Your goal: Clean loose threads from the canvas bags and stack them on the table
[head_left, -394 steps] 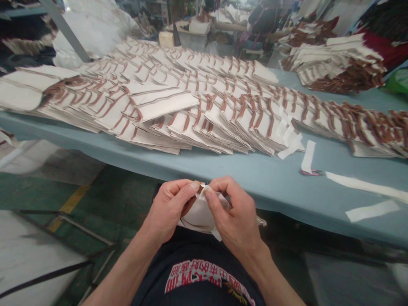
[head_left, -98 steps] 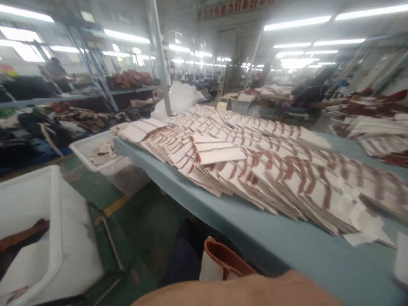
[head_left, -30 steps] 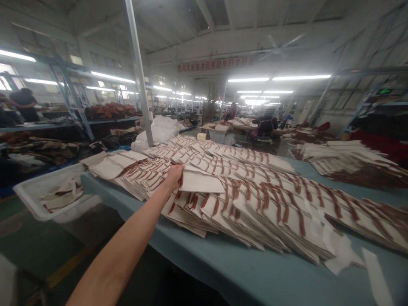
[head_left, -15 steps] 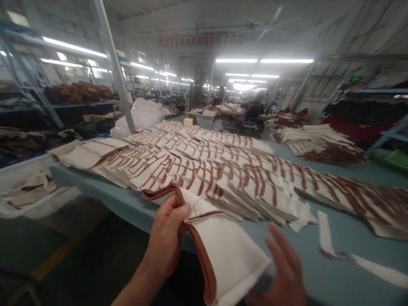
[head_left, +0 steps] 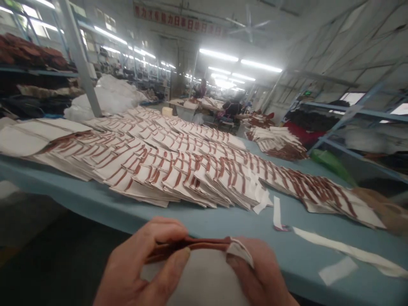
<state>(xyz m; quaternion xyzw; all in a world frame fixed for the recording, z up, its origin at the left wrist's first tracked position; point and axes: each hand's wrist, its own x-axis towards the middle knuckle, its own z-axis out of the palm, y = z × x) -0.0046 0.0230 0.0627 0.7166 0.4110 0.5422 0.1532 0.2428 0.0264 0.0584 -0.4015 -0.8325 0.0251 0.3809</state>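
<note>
Both hands hold a folded fabric piece [head_left: 207, 276], off-white on the near face with brown edges along its top. My left hand [head_left: 146, 263] pinches the brown edge between thumb and fingers. At the other end, my right hand [head_left: 259, 272] grips the corner, where a small off-white flap is turned over; some of its fingers are hidden behind the cloth. Beyond the hands, overlapping rows of similar off-white and brown fabric pieces [head_left: 181, 170] cover much of the blue-green table [head_left: 216, 223].
White strips [head_left: 277, 212] and a long pale strip [head_left: 344, 248] lie on the table at right. A metal post [head_left: 79, 59] rises at left beside white plastic bags [head_left: 108, 95]. Another stack of pieces [head_left: 277, 140] sits at the far right, near a blue shelf rack [head_left: 360, 148].
My right hand has come from beside the fabric piece to grip its corner. The piece has turned, its brown edge now level between both hands. The view has swung right.
</note>
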